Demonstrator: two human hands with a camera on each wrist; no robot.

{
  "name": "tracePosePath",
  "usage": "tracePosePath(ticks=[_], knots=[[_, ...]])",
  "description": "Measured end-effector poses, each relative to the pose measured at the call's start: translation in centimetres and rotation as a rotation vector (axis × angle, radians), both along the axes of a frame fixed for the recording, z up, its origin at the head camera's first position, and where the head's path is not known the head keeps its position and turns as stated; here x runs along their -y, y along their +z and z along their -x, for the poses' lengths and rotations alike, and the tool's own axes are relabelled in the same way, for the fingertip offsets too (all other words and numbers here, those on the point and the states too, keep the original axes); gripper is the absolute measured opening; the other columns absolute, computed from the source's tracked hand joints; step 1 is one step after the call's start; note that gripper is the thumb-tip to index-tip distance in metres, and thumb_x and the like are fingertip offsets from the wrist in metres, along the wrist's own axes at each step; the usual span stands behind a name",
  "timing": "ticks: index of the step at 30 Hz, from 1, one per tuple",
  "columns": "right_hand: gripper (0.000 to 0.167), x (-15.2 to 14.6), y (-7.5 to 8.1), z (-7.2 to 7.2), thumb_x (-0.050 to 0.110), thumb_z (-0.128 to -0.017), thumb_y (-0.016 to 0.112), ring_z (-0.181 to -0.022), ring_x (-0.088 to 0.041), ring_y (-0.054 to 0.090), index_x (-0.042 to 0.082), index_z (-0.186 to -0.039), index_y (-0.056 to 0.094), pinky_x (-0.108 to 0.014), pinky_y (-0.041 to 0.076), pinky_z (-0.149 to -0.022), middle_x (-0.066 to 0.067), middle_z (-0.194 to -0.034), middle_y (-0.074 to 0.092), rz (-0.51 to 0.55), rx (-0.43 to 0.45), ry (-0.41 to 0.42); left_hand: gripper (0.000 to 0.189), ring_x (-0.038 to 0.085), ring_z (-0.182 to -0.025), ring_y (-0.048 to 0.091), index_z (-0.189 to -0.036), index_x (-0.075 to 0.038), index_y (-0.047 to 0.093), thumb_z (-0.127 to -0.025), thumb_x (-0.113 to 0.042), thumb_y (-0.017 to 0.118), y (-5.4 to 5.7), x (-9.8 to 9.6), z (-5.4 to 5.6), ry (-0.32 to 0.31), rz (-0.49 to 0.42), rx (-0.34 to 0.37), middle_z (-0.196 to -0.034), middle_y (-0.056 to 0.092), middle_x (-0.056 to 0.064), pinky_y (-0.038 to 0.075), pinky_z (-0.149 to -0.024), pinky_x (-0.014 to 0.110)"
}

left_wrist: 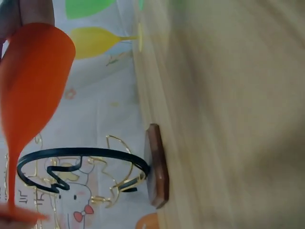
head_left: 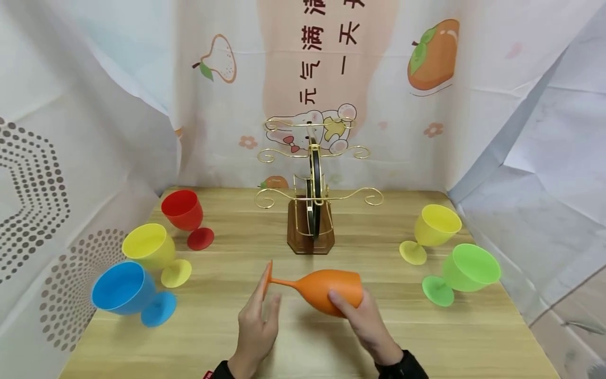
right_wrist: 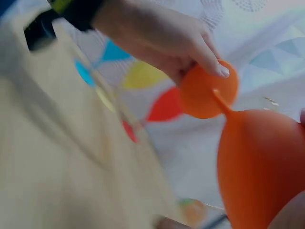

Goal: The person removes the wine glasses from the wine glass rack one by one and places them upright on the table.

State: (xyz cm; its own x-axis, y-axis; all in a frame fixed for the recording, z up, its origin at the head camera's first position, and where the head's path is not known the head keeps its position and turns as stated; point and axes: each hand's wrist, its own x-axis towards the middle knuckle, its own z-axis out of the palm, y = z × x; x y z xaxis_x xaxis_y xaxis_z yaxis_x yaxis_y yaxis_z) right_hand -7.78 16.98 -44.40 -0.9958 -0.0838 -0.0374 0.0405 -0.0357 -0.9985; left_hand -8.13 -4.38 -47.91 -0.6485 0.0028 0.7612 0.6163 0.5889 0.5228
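Note:
An orange plastic goblet [head_left: 326, 288] lies sideways in the air above the near middle of the table, its rim toward the right and its round base [right_wrist: 209, 90] toward the left. My right hand [head_left: 366, 321] grips the bowl near the rim, thumb across the near side and the other fingers mostly hidden behind it. At the other end, my left hand [head_left: 258, 321] rests straight fingers against the underside of the base. Its thumb stands up on the stem side, apart from the base in the head view. Beyond the goblet stands a gold wire rack [head_left: 318, 199] on a dark wooden base [head_left: 310, 247].
On the table's left stand a red goblet [head_left: 182, 210], a yellow goblet [head_left: 149, 246] and a blue goblet [head_left: 124, 288]. Another yellow goblet [head_left: 437, 226] and a green goblet [head_left: 471, 267] stand on the right. A printed curtain [head_left: 227, 116] hangs behind the table.

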Motion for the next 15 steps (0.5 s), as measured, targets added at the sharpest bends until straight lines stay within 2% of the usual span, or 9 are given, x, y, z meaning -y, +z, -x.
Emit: tracePosePath(ticks=[2,4,7,9,10,12,15], knots=[[0.016,-1.4,0.9,0.0,0.008,-0.090,0.064,-0.076,-0.003,0.062,-0.003,-0.101,0.063,-0.022,0.054,-0.071,0.011,-0.082,0.067,-0.127,-0.075,-0.015,0.063,0.003,-0.137,0.040,-0.145,0.001,0.038,-0.088,-0.002,0.063,0.0,0.3,0.1,-0.077,0.035,0.087,-0.144,0.050,0.019,0.031,-0.109,0.006],[0.008,-3.5,2.0,0.3,0.006,-0.086,0.068,-0.069,0.000,0.058,0.001,-0.092,0.066,-0.021,0.052,-0.064,0.011,-0.075,0.064,-0.311,-0.235,-0.001,0.067,0.002,-0.140,0.035,-0.148,-0.001,0.034,-0.088,-0.006,0.064,0.0,0.8,0.1,-0.095,0.066,0.158,-0.148,0.045,0.018,0.026,-0.112,0.006],[0.013,-7.2,3.4,0.6,0.004,-0.079,0.074,-0.066,0.004,0.051,0.007,-0.089,0.066,-0.018,0.045,-0.057,0.010,-0.073,0.061,-0.627,-0.531,0.002,0.067,-0.001,-0.140,0.029,-0.148,-0.002,0.034,-0.088,-0.008,0.064,-0.1,1.9,0.3,-0.044,0.081,0.230,-0.148,0.045,0.019,0.019,-0.113,0.004],[0.018,-9.6,4.3,0.6,0.007,-0.076,0.078,-0.061,0.006,0.044,0.011,-0.087,0.065,-0.015,0.039,-0.053,0.012,-0.067,0.054,-0.820,-0.636,0.003,0.065,-0.004,-0.138,0.029,-0.148,-0.004,0.036,-0.089,-0.010,0.064,-0.2,2.5,0.3,-0.001,0.078,0.280,-0.147,0.047,0.018,0.017,-0.111,0.001],[0.018,-10.8,4.7,0.4,0.009,-0.074,0.080,-0.058,0.007,0.039,0.013,-0.081,0.064,-0.014,0.035,-0.051,0.014,-0.063,0.048,-0.905,-0.652,0.014,0.065,-0.003,-0.137,0.029,-0.148,-0.005,0.036,-0.089,-0.011,0.064,-0.3,2.7,0.3,0.015,0.079,0.304,-0.146,0.047,0.017,0.017,-0.110,0.000],[0.021,-13.0,5.0,-0.2,0.015,-0.074,0.081,-0.055,0.009,0.031,0.016,-0.073,0.060,-0.012,0.029,-0.049,0.017,-0.059,0.038,-1.090,-0.619,0.039,0.064,0.005,-0.137,0.035,-0.148,-0.006,0.037,-0.090,-0.013,0.064,-0.5,3.1,0.4,0.032,0.088,0.341,-0.146,0.048,0.016,0.016,-0.109,-0.002],[0.038,-16.1,4.9,-1.5,0.022,-0.075,0.080,-0.049,0.006,0.021,0.018,-0.059,0.046,-0.013,0.022,-0.048,0.015,-0.055,0.023,-1.300,-0.452,0.106,0.063,0.020,-0.134,0.045,-0.147,-0.005,0.037,-0.091,-0.015,0.064,-0.8,3.3,0.7,0.030,0.107,0.372,-0.147,0.048,0.016,0.015,-0.108,-0.002]])
